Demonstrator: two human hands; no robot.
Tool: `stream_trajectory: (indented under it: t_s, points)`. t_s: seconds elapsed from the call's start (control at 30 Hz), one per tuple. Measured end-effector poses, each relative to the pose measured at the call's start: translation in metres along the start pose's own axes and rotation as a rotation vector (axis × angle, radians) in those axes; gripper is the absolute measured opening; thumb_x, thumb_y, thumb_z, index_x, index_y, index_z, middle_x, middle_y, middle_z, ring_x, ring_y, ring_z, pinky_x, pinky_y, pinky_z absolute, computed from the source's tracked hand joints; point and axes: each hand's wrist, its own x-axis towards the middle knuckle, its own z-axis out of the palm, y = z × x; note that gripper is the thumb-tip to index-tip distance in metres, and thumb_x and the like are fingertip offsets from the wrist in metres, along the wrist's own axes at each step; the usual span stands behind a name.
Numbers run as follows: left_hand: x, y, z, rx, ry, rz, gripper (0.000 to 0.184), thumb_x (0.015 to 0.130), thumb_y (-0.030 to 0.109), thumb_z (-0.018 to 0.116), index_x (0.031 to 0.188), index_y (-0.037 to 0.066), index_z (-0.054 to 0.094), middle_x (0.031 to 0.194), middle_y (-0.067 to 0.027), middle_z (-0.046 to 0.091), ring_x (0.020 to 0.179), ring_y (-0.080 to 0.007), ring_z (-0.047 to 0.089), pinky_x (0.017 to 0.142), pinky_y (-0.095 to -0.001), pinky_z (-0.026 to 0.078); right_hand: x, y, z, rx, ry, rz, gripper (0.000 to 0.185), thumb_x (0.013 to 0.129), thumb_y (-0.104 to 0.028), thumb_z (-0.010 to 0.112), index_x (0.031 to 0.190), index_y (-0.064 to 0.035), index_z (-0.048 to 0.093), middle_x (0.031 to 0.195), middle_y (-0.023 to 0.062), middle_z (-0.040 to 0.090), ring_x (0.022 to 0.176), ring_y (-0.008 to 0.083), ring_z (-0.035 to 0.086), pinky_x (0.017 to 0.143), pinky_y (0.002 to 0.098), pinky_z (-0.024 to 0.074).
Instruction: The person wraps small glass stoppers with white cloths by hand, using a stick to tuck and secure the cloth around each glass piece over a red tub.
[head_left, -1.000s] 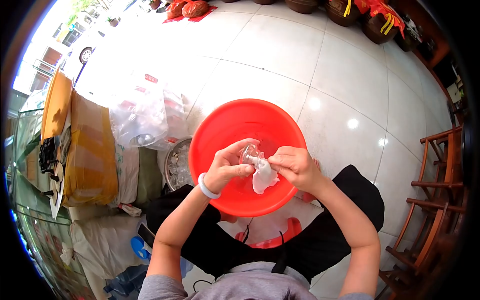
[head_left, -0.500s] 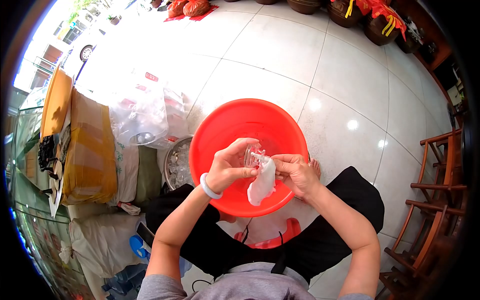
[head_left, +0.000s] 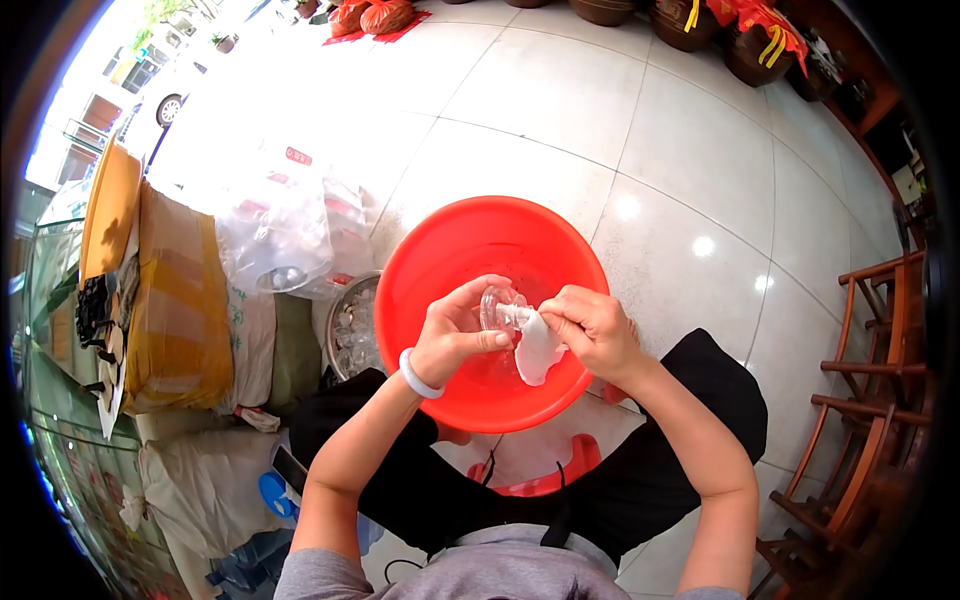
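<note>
White cloth (head_left: 540, 352) in tightly pinched right-hand grip (head_left: 598, 334)

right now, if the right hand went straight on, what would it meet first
The right hand would likely meet the clear vessel in the left hand, past the white cloth it pinches; depth is unclear.

Taped box (head_left: 180, 300) left; wooden chairs (head_left: 878, 369) right; 2 orange bags (head_left: 386, 16) on red sheets (head_left: 408, 26).

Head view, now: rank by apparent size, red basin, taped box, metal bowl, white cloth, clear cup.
1. Red basin
2. Taped box
3. Metal bowl, partly hidden
White cloth and clear cup: smallest, too close to rank, both partly covered.
</note>
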Motion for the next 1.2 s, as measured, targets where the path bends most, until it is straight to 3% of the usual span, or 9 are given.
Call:
stream_trajectory:
  t_s: [0.1, 0.23, 0.3, 0.63, 0.9, 1.0, 1.1, 1.13, 1.2]
  points:
    - [0.001, 0.000, 0.000, -0.048, 0.026, -0.014, 0.054, 0.071, -0.006, 0.069, 0.120, 0.001, 0.047, 0.109, -0.0093, 0.055, 0.102, -0.0194, 0.055, 0.082, -0.0327, 0.052, 0.005, -0.006, -0.009, -0.065, 0.034, -0.027, 0.005, 0.077, 0.003, 0.058, 0.079, 0.0009, 0.062, 0.065, 0.0083, 0.055, 0.056, 0.0184, 0.054, 0.051, 0.0283, 0.0419]
    - [0.002, 0.000, -0.003, -0.042, 0.037, 0.015, 0.057, 0.070, -0.002, 0.071, 0.121, 0.002, 0.047, 0.115, -0.0125, 0.052, 0.102, -0.0214, 0.055, 0.079, -0.0328, 0.052, 0.006, -0.009, -0.022, -0.122, 0.033, -0.068, 0.007, 0.076, 0.003, 0.059, 0.081, 0.0007, 0.063, 0.065, 0.0081, 0.056, 0.055, 0.0188, 0.054, 0.050, 0.0281, 0.0421]
    - [0.004, 0.000, -0.005, -0.024, 0.021, 0.060, 0.056, 0.069, -0.009, 0.068, 0.120, 0.001, 0.048, 0.113, -0.0099, 0.053, 0.104, -0.0204, 0.054, 0.082, -0.0341, 0.053, 0.007, -0.010, -0.028, -0.147, 0.015, -0.075, 0.009, 0.075, 0.003, 0.059, 0.082, 0.0006, 0.064, 0.065, 0.0082, 0.056, 0.055, 0.0190, 0.054, 0.050, 0.0280, 0.0422]
    - [0.005, 0.001, -0.007, 0.000, -0.002, 0.070, 0.060, 0.067, -0.007, 0.070, 0.122, 0.004, 0.048, 0.121, -0.0141, 0.047, 0.105, -0.0222, 0.053, 0.083, -0.0352, 0.051, 0.006, -0.017, -0.031, -0.221, 0.039, -0.163, 0.013, 0.069, 0.004, 0.060, 0.081, 0.0006, 0.063, 0.064, 0.0093, 0.055, 0.056, 0.0212, 0.055, 0.050, 0.0295, 0.0437]
    - [0.001, -0.007, 0.003, 0.152, -0.071, 0.178, 0.055, 0.069, -0.007, 0.070, 0.119, -0.002, 0.048, 0.119, -0.0107, 0.049, 0.105, -0.0199, 0.052, 0.087, -0.0337, 0.048, 0.000, -0.016, -0.005, -0.345, 0.095, -0.260, 0.011, 0.068, 0.000, 0.062, 0.079, 0.0017, 0.061, 0.067, 0.0112, 0.056, 0.059, 0.0259, 0.056, 0.052, 0.0345, 0.0460]
    - [0.000, -0.004, 0.005, 0.133, -0.084, 0.171, 0.055, 0.070, -0.006, 0.070, 0.120, -0.002, 0.048, 0.117, -0.0105, 0.050, 0.104, -0.0189, 0.052, 0.087, -0.0332, 0.048, 0.003, -0.010, -0.012, -0.150, -0.003, -0.130, 0.010, 0.070, 0.001, 0.060, 0.079, 0.0025, 0.062, 0.065, 0.0112, 0.056, 0.059, 0.0232, 0.056, 0.051, 0.0311, 0.0440]
    - [-0.001, 0.004, 0.004, 0.151, -0.118, 0.102, 0.056, 0.070, -0.005, 0.071, 0.120, -0.001, 0.047, 0.116, -0.0103, 0.052, 0.104, -0.0181, 0.053, 0.087, -0.0328, 0.048, 0.005, -0.007, -0.018, 0.360, -0.169, 0.219, 0.009, 0.078, -0.003, 0.058, 0.083, 0.0022, 0.065, 0.066, 0.0054, 0.059, 0.059, 0.0114, 0.053, 0.054, 0.0248, 0.0412]
    - [-0.001, 0.006, 0.003, 0.150, -0.115, 0.104, 0.056, 0.070, -0.005, 0.071, 0.120, -0.001, 0.047, 0.116, -0.0103, 0.052, 0.104, -0.0181, 0.053, 0.087, -0.0328, 0.048, 0.005, -0.007, -0.017, 0.360, -0.172, 0.218, 0.009, 0.078, -0.003, 0.058, 0.083, 0.0022, 0.065, 0.066, 0.0054, 0.059, 0.059, 0.0114, 0.053, 0.054, 0.0248, 0.0412]
    - [0.000, 0.009, 0.003, 0.145, -0.125, 0.105, 0.056, 0.070, -0.005, 0.071, 0.120, -0.001, 0.047, 0.115, -0.0102, 0.053, 0.103, -0.0176, 0.053, 0.087, -0.0325, 0.048, 0.006, -0.005, -0.015, 0.631, -0.184, 0.435, 0.011, 0.082, -0.007, 0.059, 0.084, 0.0019, 0.065, 0.067, 0.0024, 0.059, 0.060, 0.0097, 0.051, 0.056, 0.0239, 0.0410]
